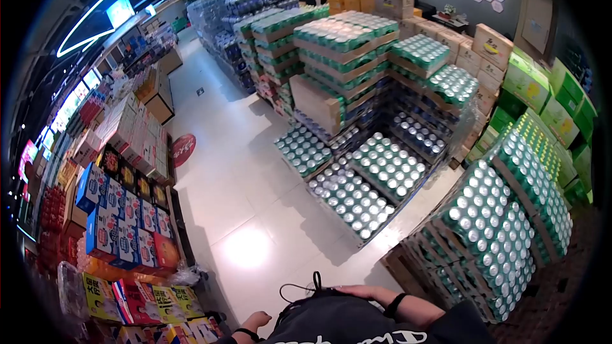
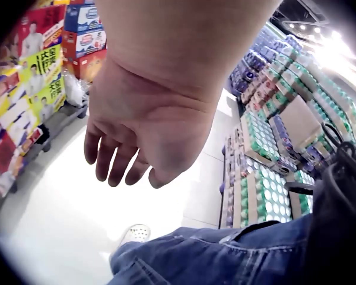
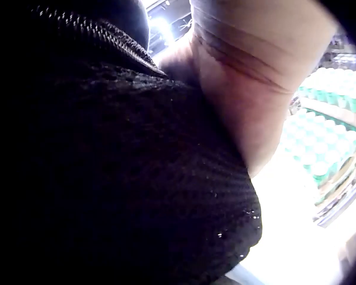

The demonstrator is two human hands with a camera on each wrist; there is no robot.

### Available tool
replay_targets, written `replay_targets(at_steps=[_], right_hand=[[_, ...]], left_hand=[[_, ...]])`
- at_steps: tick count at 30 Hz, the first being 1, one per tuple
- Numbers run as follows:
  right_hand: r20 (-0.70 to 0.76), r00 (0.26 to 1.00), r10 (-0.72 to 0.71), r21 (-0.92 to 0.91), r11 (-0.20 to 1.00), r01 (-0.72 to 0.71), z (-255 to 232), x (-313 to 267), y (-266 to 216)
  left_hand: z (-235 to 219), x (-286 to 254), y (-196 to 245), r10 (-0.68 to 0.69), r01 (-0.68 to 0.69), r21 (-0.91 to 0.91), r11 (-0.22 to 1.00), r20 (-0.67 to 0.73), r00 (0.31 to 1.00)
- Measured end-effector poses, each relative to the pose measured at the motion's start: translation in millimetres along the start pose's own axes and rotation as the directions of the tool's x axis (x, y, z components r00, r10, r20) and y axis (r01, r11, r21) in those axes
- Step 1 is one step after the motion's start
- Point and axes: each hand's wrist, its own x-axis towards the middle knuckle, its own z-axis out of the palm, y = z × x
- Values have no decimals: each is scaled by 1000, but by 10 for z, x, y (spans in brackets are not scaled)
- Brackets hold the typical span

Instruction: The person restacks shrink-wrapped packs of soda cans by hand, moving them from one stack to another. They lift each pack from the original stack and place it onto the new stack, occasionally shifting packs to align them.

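Observation:
My left hand (image 2: 148,124) hangs over the pale floor in the left wrist view, its fingers loosely bent and nothing in them. At the bottom of the head view the same hand (image 1: 257,320) is beside my dark clothing. My right hand (image 1: 358,291) lies stretched along the upper edge of a black bag (image 1: 319,306) at my front, from which a thin cord loop rises. In the right wrist view the bag's black mesh cloth (image 3: 136,154) and zipper (image 3: 101,35) fill the left side. That hand (image 3: 243,107) presses against the cloth there, its fingertips hidden behind it.
Low trays of green cans (image 1: 389,164) stand right of the aisle (image 1: 236,197), with taller stacks (image 1: 344,32) behind. A pallet of cans (image 1: 484,223) is close on my right. Boxed goods (image 1: 121,216) line the left. A round red floor sticker (image 1: 183,150) lies ahead.

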Motion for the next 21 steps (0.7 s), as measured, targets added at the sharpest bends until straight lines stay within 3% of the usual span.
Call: replay_targets(at_steps=[2,3,7,8,10,11,13,14,16,17,18,20,21], right_hand=[[44,991,126,-55,991,-123,71,383,-356],[65,988,138,-87,987,-132,166,457,-610],[192,967,166,-284,953,-107,55,976,-1158],[226,958,177,-334,938,-94,-39,1086,-1224],[71,942,329,-432,861,-268,-251,1188,-1671],[-51,965,256,-431,867,-252,-446,1295,-1768],[-308,951,35,-471,862,-184,-905,1486,-1987],[-425,898,-115,-517,845,-136,-1139,1554,-2124],[-707,696,-130,-313,939,-142,-1683,1792,-2137],[-743,644,-183,-403,890,-213,-2138,1999,-1915],[-769,593,-240,-477,833,-281,-2579,2141,-1781],[-788,615,-27,-305,885,-352,-2995,2185,-1770],[-783,614,100,-294,810,-508,-3000,2143,-1912]], left_hand=[[-142,50,-481,-30,32,-23,999,77,997],[-232,69,-656,-133,137,-46,989,80,988],[-713,211,-1166,-272,280,-70,957,100,957],[-881,273,-1240,-253,258,-58,964,78,964],[-1219,387,-1326,-213,215,-33,976,37,976],[-1463,365,-1252,-261,258,-134,957,-2,965],[-1819,604,-1318,-244,236,-141,962,-48,968],[-2034,752,-1321,-236,223,-146,964,-79,968],[-2495,919,-1223,-157,153,-55,987,-89,984],[-2748,990,-1178,-125,125,-7,992,-94,988],[-2957,1117,-1174,-197,189,-76,979,-124,972],[-3407,1320,-1261,-173,174,7,985,-77,982],[-3619,1312,-1267,-170,168,-32,985,-78,982]])
